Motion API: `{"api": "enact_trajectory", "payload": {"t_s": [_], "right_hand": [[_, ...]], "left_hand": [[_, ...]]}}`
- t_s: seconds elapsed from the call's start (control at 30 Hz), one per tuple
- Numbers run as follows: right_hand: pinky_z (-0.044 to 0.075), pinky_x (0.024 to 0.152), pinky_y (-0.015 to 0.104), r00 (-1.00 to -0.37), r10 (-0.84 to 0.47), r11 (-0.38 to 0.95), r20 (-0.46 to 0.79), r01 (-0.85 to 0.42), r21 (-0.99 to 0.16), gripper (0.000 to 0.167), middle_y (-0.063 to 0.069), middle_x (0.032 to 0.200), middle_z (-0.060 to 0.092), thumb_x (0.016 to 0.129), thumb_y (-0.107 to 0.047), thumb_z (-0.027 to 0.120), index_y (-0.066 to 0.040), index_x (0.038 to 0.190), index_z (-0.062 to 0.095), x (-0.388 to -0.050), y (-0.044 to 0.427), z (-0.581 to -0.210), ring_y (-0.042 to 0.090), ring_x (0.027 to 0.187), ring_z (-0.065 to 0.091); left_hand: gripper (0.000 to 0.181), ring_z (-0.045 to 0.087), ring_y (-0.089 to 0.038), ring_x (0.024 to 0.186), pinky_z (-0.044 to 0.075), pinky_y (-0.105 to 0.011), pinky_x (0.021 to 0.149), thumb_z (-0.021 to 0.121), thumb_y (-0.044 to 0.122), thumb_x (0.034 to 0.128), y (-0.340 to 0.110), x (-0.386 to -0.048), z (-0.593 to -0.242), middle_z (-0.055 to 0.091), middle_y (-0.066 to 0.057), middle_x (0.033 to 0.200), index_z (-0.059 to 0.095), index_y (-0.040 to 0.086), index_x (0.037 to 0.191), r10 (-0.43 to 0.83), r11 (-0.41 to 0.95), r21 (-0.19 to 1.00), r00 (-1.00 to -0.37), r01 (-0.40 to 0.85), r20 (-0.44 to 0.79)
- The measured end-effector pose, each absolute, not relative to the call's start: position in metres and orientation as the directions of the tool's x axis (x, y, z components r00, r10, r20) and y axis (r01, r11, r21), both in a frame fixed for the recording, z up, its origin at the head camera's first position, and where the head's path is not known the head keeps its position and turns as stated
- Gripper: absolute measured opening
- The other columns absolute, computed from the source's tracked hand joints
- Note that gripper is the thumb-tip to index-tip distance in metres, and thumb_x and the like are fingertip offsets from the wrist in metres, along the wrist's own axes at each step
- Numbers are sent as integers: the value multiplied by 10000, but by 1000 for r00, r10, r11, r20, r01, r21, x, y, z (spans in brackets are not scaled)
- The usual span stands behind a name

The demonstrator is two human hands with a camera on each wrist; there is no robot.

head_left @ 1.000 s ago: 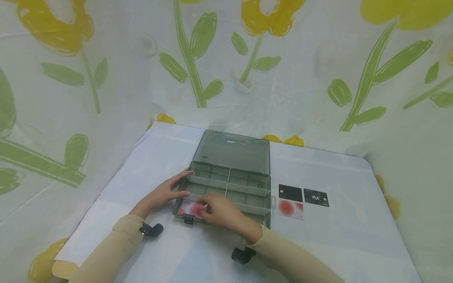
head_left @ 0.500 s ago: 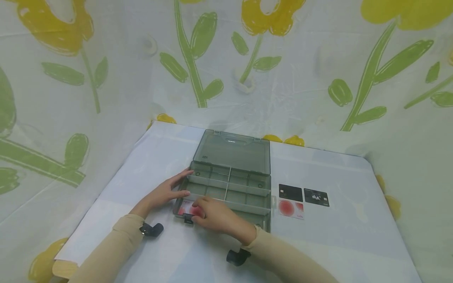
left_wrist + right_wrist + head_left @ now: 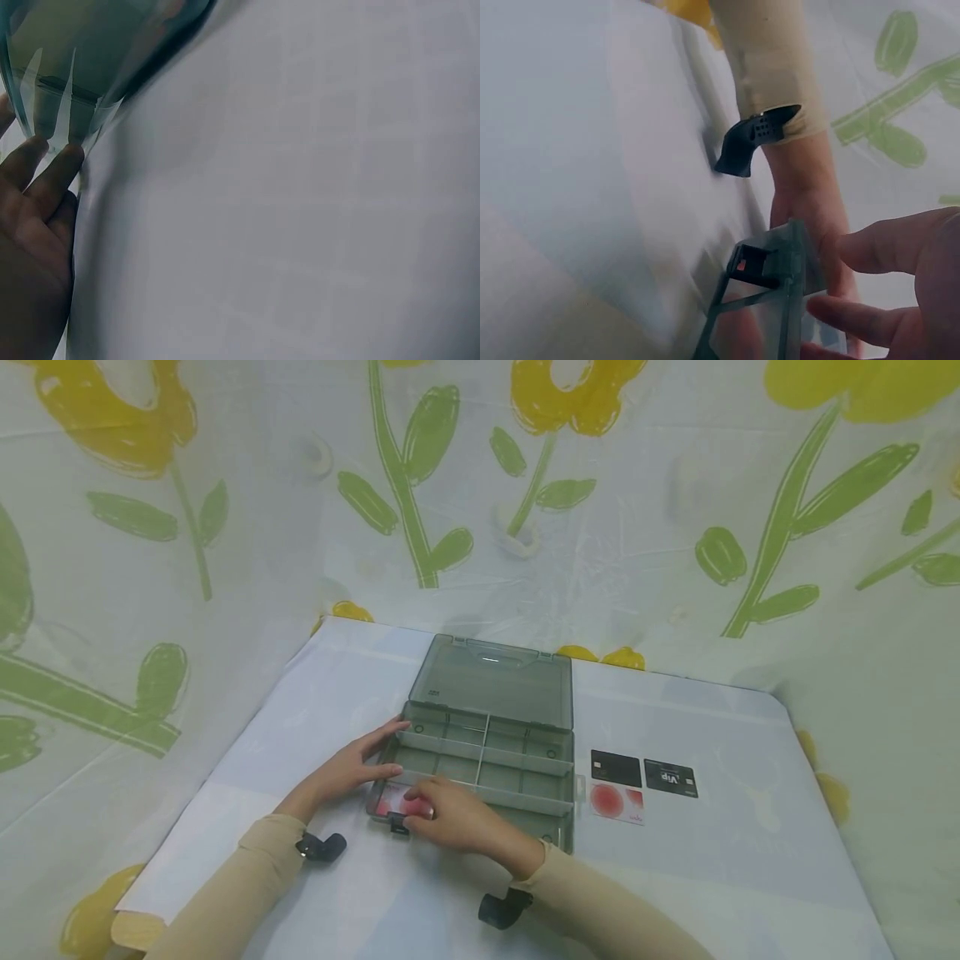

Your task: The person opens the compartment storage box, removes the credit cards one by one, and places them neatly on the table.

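In the head view a grey-green clear plastic compartment box (image 3: 480,768) lies with its lid (image 3: 495,681) folded back. A red and white card (image 3: 393,799) lies in its front left compartment, partly hidden by my right hand (image 3: 453,817). That hand's fingers are bent over the card; in the right wrist view its thumb (image 3: 881,241) and forefinger stand apart above the box wall. My left hand (image 3: 348,770) rests on the box's left edge with fingers spread. The left wrist view shows its fingertips (image 3: 69,154) touching the clear side wall.
Right of the box lie a black card (image 3: 616,769), a black "Vip" card (image 3: 671,778) and another red and white card (image 3: 617,802). A black latch (image 3: 398,824) sits on the box's front side. The white cloth-covered table (image 3: 720,877) meets a flowered curtain behind.
My right hand has shifted a little to the left over the front left compartment, mostly in the first half second. The left hand, the box and the cards on the table stay put.
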State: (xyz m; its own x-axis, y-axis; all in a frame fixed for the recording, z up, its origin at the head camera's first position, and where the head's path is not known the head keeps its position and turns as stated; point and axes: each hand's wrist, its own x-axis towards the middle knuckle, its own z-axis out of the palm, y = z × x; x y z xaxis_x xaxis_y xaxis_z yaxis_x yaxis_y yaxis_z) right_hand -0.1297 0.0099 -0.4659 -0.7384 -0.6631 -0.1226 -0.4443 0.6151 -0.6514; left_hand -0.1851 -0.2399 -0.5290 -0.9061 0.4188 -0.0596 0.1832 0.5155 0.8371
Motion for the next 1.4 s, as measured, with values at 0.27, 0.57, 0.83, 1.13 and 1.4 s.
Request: {"api": "enact_trajectory", "payload": {"t_s": [0.27,0.57,0.83,1.13,1.4], "right_hand": [[547,835,271,-737,-655,508,-166,-267,-819,303,52,1255,648,994,-264,653,-118,1258,682,-133,16,-467,175,1076,645],[517,754,262,-747,-640,474,-180,-199,-858,287,58,1234,626,995,-277,662,-156,1255,680,-134,22,-467,138,959,609],[499,782,271,-789,-605,489,-105,-265,-831,284,57,1206,622,978,-224,662,-125,1243,691,-126,22,-464,236,984,602],[522,994,386,-832,-555,472,-13,-302,-828,259,12,1250,627,981,-157,636,-128,1231,696,-121,19,-460,234,1182,603],[557,881,219,-856,-515,416,40,-291,-861,207,28,1161,623,957,-45,649,-78,1156,696,-130,9,-465,214,1073,654]], "left_hand": [[720,196,-390,1532,177,-711,1169,725,374,943,-239,-185,-529,211,-63,1690,384,314,1574,415,509,842,-908,181,-56],[723,199,-395,1531,180,-708,1170,725,368,944,-239,-184,-528,214,-69,1689,376,323,1576,412,507,845,-909,170,-63],[730,213,-398,1526,190,-686,1179,731,368,940,-238,-184,-527,214,-71,1689,378,314,1577,412,507,845,-909,171,-63],[733,209,-404,1525,186,-698,1173,729,389,938,-239,-185,-528,208,-68,1691,378,313,1576,420,496,851,-905,173,-61],[730,203,-405,1526,189,-720,1160,727,397,937,-238,-185,-528,215,-67,1688,381,312,1575,416,496,852,-907,170,-61]]}}
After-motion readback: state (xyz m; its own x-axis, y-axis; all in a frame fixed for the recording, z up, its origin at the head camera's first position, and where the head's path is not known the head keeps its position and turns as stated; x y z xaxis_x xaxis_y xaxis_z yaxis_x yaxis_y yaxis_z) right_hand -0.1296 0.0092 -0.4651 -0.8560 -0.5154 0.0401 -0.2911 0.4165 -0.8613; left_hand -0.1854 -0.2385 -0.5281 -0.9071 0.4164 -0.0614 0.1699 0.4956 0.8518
